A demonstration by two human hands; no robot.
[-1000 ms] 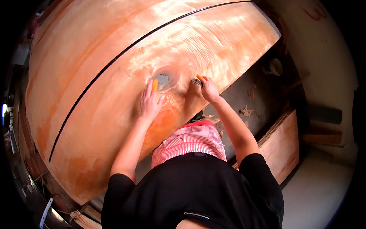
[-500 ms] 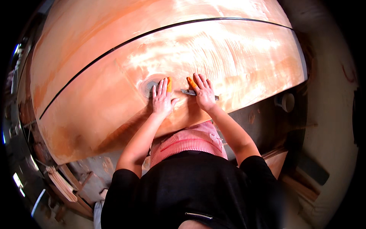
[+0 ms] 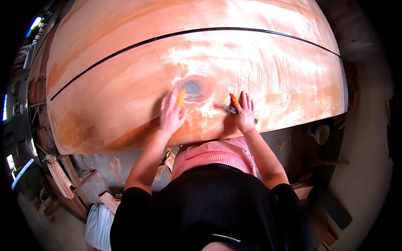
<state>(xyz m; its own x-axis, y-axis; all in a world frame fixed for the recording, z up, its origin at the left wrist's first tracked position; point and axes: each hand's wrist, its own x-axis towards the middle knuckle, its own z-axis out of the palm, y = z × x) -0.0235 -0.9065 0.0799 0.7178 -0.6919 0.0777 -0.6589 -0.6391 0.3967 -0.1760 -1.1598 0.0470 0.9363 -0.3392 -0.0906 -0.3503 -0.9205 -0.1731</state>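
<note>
A broad sheet of reddish wood veneer lies in front of me, with a round knot whose middle is grey. My left hand is just left of and nearer than the knot, fingers stretched out and slightly blurred; I cannot tell if it touches the sheet. My right hand rests right of the knot, fingers pointing away. It keeps a utility knife under the thumb and palm, the ends showing on both sides. One finger of each hand wears an orange finger cot.
A long thin black strip runs across the sheet beyond the knot. Below the near edge, wood scraps and a white plastic bag lie at the left. A white bucket stands at the right.
The view has turned, so the sheet appears tilted differently. My left hand has moved left off the knot, uncovering its grey middle. The right hand has come slightly nearer, knife still under it.
</note>
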